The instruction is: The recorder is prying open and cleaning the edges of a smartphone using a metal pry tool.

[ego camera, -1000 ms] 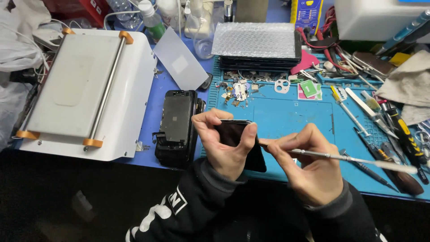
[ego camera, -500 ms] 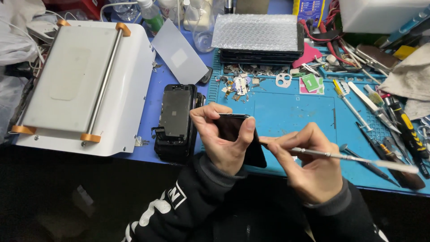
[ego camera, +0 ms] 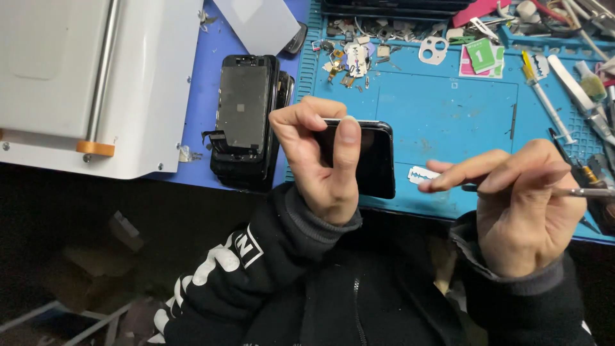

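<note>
The left hand [ego camera: 323, 160] pinches a black phone [ego camera: 365, 160] by its edges, thumb and fingers closed over the near end, and holds it tilted above the front edge of the blue repair mat [ego camera: 448, 109]. The right hand [ego camera: 525, 205] is closed around a thin metal tool [ego camera: 576, 191], gripped like a pen, its shaft running off to the right; the tip is hidden behind the fingers, so I cannot tell whether it touches anything. The two hands are near each other but apart.

A bare razor blade [ego camera: 423, 174] lies on the mat just beside the phone's right edge and right under the extended right fingers; a careless lowering of either hand could likely land skin on it. The phone is held only at one end, over the table edge, so a slip would probably drop it onto the lap or the floor.

To the left, a stack of stripped phone screens [ego camera: 246, 115] sits beside a white machine [ego camera: 90, 77]. Small loose parts [ego camera: 349, 61] and a row of tools [ego camera: 564, 83] crowd the far side of the mat, where a sweeping sleeve could scatter them.
</note>
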